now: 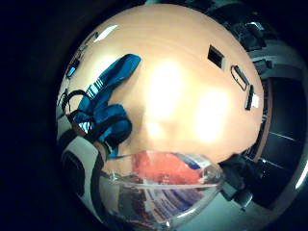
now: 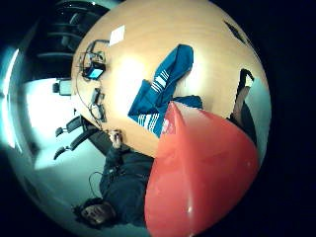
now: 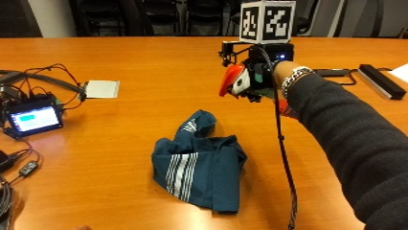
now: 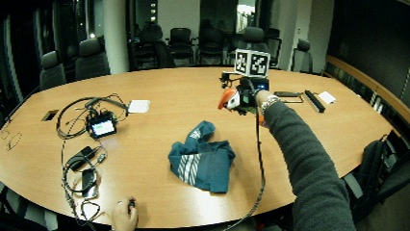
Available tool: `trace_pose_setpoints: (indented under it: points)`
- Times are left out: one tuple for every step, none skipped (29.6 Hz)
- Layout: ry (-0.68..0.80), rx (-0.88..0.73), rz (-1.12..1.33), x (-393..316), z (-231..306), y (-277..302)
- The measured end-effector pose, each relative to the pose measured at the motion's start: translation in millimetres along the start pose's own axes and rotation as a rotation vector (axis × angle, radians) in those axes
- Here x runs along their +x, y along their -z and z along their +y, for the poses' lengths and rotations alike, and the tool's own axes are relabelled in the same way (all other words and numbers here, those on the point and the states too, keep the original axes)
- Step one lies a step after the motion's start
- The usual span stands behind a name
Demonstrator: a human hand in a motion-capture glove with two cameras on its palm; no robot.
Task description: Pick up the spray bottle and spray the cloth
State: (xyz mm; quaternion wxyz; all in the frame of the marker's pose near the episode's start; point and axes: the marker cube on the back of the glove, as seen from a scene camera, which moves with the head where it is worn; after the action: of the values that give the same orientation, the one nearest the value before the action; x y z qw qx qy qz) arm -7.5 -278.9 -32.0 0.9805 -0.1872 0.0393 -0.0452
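Observation:
In the outside view my gloved right hand (image 3: 265,76) grips the spray bottle (image 3: 231,80) and holds it in the air above the table. Its orange-red spray head points left, toward the side where the cloth lies. The teal cloth (image 3: 199,165) with white stripes lies crumpled on the wooden table (image 3: 140,57), below and to the left of the bottle and apart from it. In the wide outside view the bottle (image 4: 226,97) hangs up and to the right of the cloth (image 4: 202,162). The red spray head (image 2: 202,173) fills much of the thumb side palm view, with the cloth (image 2: 163,94) beyond it. The bottle's clear body (image 1: 163,187) shows close to the palm.
A small screen device (image 3: 33,118) with cables sits at the table's left edge, and a white card (image 3: 102,88) lies beside it. A black bar (image 3: 381,81) and a flat dark object lie at the far right. Office chairs (image 4: 90,57) ring the table.

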Motion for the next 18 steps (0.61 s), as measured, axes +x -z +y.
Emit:
trace_pose_setpoints:
  points:
    - [0.001, -0.014, 0.02, -3, 0, -3]
    - [0.002, -0.029, 0.038, -5, -1, -6]
    - [0.003, -0.044, 0.054, -8, -2, -10]
    - [0.003, -0.062, 0.069, -10, -2, -14]
    - [0.002, -0.08, 0.082, -13, -3, -19]
    - [0.0, -0.1, 0.095, -15, -4, -24]
    - [-0.002, -0.119, 0.107, -17, -5, -28]
    - [-0.004, -0.137, 0.12, -19, -5, -33]
    - [-0.006, -0.154, 0.135, -21, -5, -38]
    - [-0.008, -0.168, 0.153, -22, -6, -42]
    - [-0.011, -0.18, 0.174, -23, -6, -46]
    - [-0.016, -0.191, 0.196, -24, -6, -50]
    - [-0.021, -0.201, 0.219, -24, -6, -54]
    - [-0.027, -0.212, 0.242, -25, -6, -58]
    - [-0.032, -0.223, 0.263, -24, -7, -61]
    - [-0.036, -0.234, 0.284, -24, -7, -64]
    - [-0.04, -0.245, 0.303, -24, -7, -67]
    - [-0.043, -0.255, 0.32, -24, -7, -71]
